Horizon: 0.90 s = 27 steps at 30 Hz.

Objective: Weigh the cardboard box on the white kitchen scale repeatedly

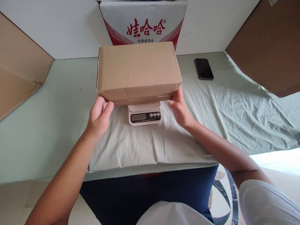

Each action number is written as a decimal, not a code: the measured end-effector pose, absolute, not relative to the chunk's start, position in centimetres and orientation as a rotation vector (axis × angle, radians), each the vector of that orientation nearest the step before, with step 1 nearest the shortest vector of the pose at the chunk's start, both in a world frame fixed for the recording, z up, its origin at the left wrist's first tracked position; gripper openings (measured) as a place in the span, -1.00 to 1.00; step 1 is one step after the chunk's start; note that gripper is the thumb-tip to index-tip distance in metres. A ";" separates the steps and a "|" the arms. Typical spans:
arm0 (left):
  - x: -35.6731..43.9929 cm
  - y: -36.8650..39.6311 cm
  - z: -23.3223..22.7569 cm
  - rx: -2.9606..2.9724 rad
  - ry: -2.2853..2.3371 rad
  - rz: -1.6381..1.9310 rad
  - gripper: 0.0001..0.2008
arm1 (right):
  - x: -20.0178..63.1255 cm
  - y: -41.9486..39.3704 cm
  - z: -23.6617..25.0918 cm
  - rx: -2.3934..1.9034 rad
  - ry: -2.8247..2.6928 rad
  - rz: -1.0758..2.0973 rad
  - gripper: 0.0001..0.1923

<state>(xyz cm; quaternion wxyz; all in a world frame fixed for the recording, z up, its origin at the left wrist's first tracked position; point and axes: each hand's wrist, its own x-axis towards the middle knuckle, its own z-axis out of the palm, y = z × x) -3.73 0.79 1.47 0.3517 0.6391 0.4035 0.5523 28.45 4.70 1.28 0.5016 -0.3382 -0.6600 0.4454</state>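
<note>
A closed brown cardboard box (138, 67) is gripped at its two lower front corners. My left hand (99, 114) holds the left corner, thumb along the front face and fingers hidden beneath. On the other side my right hand (179, 107) has the right corner in the same way. Below the box stands a white digital kitchen scale (145, 117) with a dark display and several round buttons. The box hides most of its platform, and I cannot tell whether the two touch.
Behind the box stands a white and red carton (144, 18) with red lettering. A black smartphone (203, 68) lies at the right on the green tablecloth (75, 78). Large brown cardboard pieces flank the table at the left (21, 62) and right (269, 43).
</note>
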 end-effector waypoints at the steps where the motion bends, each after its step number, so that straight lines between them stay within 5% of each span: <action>1: -3.8 0.2 1.2 1.637 1.093 1.452 -0.71 | 28.3 4.2 1.2 -0.814 -1.600 1.099 -0.03; 27: -2.9 -0.5 0.4 1.618 1.133 1.501 -0.49 | 28.4 3.4 1.1 -0.874 -1.607 1.133 -0.02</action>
